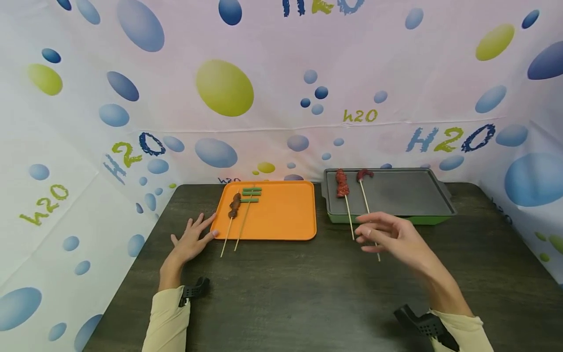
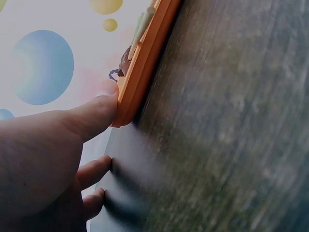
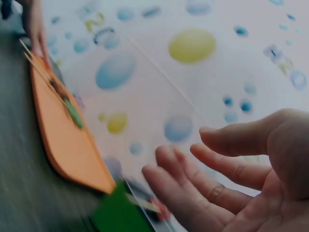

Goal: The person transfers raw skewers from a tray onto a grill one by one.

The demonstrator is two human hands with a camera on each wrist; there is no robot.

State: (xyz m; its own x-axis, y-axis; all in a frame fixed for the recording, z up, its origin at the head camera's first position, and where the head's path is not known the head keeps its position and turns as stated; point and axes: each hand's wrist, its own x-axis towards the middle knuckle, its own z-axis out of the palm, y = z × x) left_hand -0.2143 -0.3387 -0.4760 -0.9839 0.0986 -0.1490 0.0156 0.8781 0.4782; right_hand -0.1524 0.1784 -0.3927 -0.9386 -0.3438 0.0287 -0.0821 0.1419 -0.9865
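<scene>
My left hand [image 1: 188,244], fingers spread, touches the left edge of an orange tray [image 1: 286,212]; in the left wrist view the thumb [image 2: 99,108] lies against the tray's corner. Two skewers lie on that tray, one with brown meat chunks [image 1: 235,205], the other with green pieces [image 1: 251,193], their sticks overhanging the front edge. My right hand [image 1: 396,239] hovers with loosely bent fingers over the stick ends of two skewers on a grey grill plate [image 1: 409,193]. One carries red meat [image 1: 342,184], the other a curled reddish piece [image 1: 364,174]. Nothing shows between the right fingers [image 3: 183,193].
The grill plate sits on a green base [image 1: 426,220], right of the orange tray with a narrow gap between. Both stand at the back of a dark wood table [image 1: 281,293], against a patterned curtain [image 1: 281,98]. Black camera straps [image 1: 195,289] circle the wrists.
</scene>
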